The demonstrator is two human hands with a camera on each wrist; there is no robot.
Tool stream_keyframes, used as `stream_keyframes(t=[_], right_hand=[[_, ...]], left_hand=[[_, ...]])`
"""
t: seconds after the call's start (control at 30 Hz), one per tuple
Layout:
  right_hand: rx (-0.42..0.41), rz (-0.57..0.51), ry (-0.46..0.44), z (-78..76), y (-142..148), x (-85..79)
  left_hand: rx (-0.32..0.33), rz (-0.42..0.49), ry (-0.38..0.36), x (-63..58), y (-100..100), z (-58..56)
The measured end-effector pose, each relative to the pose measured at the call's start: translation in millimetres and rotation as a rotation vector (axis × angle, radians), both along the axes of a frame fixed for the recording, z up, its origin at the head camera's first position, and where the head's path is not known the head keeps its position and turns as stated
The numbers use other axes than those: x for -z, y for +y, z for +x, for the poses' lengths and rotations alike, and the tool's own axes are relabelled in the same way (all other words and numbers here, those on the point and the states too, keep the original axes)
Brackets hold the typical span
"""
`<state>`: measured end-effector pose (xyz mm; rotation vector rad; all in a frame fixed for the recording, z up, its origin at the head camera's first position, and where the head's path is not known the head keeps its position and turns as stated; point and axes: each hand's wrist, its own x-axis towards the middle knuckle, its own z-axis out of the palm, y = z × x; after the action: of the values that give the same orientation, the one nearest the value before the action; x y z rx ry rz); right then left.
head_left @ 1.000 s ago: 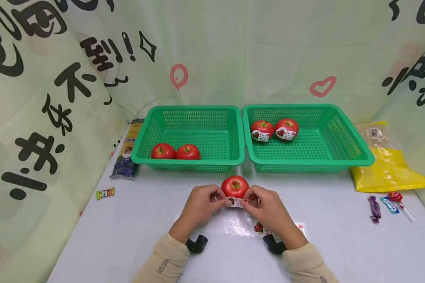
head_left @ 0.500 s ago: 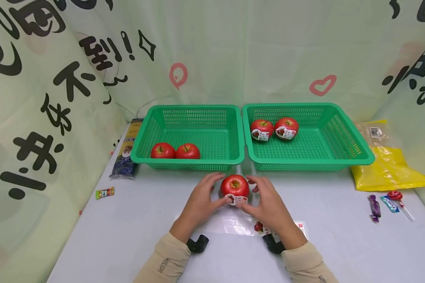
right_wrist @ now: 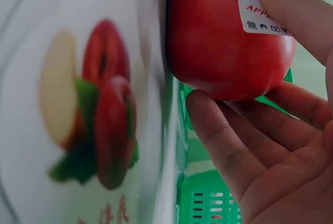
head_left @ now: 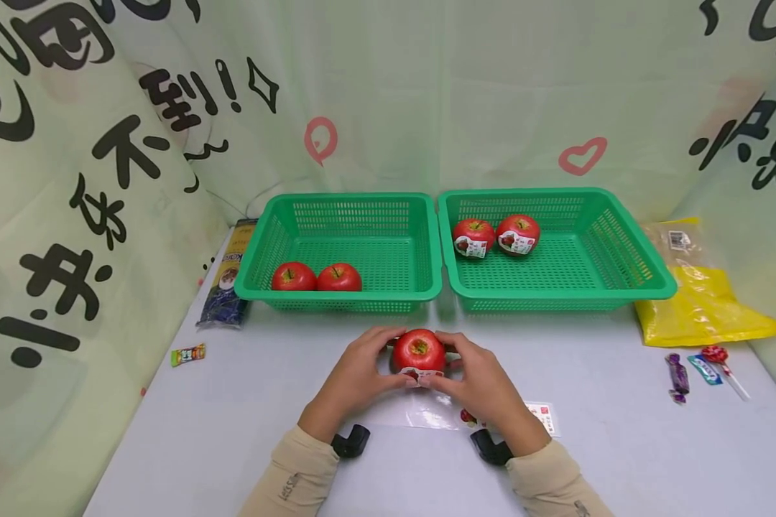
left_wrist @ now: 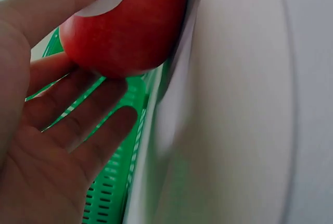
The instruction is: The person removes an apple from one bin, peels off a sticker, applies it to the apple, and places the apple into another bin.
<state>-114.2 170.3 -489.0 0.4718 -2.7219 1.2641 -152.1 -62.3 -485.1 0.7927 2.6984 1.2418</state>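
Note:
A red apple [head_left: 420, 350] is on the white table in front of the two green baskets, between the hands. On its near side is a white printed sticker [right_wrist: 252, 18] with a small apple picture. My left hand [head_left: 361, 366] holds the apple from the left, thumb on the sticker and fingers around the far side. From the right, my right hand [head_left: 480, 370] holds it the same way, its thumb over the sticker's other end. In the left wrist view, the thumb covers part of the sticker above the apple's red skin [left_wrist: 130, 31].
The left basket [head_left: 388, 296] holds two plain apples [head_left: 317, 278]; the right basket [head_left: 595, 294] holds two stickered ones [head_left: 495, 237]. A clear sheet with stickers [head_left: 427, 415] lies under the forearms. Packets and candies [head_left: 679, 377] lie at both sides.
Both hands went from pinching the sticker's ends at the apple's front to spreading, then closing round the apple's sides with thumbs on the sticker. The sticker now lies flatter on the apple.

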Motion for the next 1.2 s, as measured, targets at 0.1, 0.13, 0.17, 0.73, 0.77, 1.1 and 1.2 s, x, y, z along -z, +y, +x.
stream_keyframes(t=[0.1,0.13,0.17,0.73,0.77,1.1,1.2], right_hand=[[-0.016,-0.006,0.020,-0.3,-1.4,1.4],[-0.019,-0.008,0.022,-0.6,-1.7,1.9],[-0.023,-0.014,0.024,-1.1,-1.8,2.5],[-0.044,-0.113,-0.034,-5.4,1.7,4.8],[-0.048,-0.126,-0.042,-5.0,1.9,4.8],[-0.055,-0.195,-0.083,-3.8,2.4,5.5],[-0.043,-0.188,-0.081,-4.4,1.7,4.8]], left_hand=[[0.007,0.009,0.003,0.5,-3.9,-1.4],[0.008,0.005,0.000,0.6,-4.8,-1.7],[0.009,0.002,-0.005,0.9,-5.7,-2.1],[0.018,0.004,0.054,5.1,-9.4,-3.8],[0.023,0.005,0.041,5.2,-9.7,-3.9],[0.035,0.056,-0.026,4.7,-9.4,-3.3],[0.021,0.067,-0.020,5.1,-7.4,-3.5]])
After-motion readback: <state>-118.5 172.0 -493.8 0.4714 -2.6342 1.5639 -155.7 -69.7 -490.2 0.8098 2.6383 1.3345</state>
